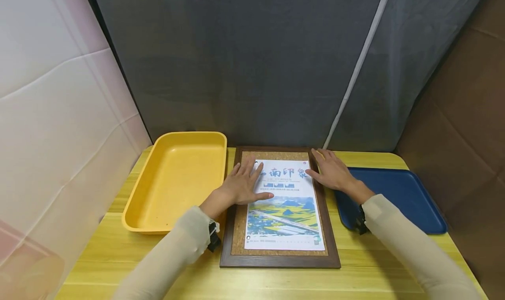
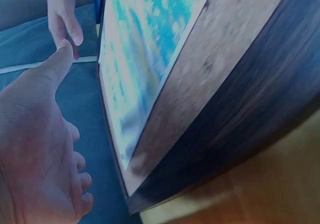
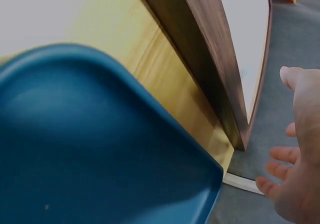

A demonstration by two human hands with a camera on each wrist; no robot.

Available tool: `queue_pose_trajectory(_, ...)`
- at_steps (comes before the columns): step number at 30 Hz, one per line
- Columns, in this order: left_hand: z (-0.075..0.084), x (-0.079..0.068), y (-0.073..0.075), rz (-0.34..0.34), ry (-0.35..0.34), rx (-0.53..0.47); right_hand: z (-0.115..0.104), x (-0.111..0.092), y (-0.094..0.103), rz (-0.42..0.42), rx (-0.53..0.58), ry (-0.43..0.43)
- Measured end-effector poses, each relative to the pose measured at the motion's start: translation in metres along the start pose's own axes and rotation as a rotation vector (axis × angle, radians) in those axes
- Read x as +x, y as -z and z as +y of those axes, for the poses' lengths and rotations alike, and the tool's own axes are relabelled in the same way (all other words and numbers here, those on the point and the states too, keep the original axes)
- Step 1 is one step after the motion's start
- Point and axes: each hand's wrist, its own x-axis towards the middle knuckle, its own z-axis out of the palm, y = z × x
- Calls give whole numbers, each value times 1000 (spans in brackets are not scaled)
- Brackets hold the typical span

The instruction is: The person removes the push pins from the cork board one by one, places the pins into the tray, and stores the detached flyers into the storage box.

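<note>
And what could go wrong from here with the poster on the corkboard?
The poster sits off-centre, near the right side of the dark wooden frame; a slight shift might push it onto that side. The left hand is over its upper left edge and could drag it, if touching. The corkboard stands close beside the yellow tray, so sliding it left might bump them.

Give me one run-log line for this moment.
left hand: partly over poster; right hand: at upper right of framed corkboard; poster: on framed corkboard; yellow tray: left; blue tray: right
</note>
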Motion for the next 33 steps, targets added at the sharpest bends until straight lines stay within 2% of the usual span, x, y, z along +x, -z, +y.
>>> queue_pose_trajectory(6, 4, -1, -14, -1, -10, -24, -2, 3, -7, 11, 38, 4)
queue_pose_trajectory(22, -1, -3, -31, -18, 10, -111, -1, 15, -23, 34, 116, 1)
queue_pose_trajectory(33, 4, -3, -33, -59, 12, -87, -2, 21, -32, 145, 200, 5)
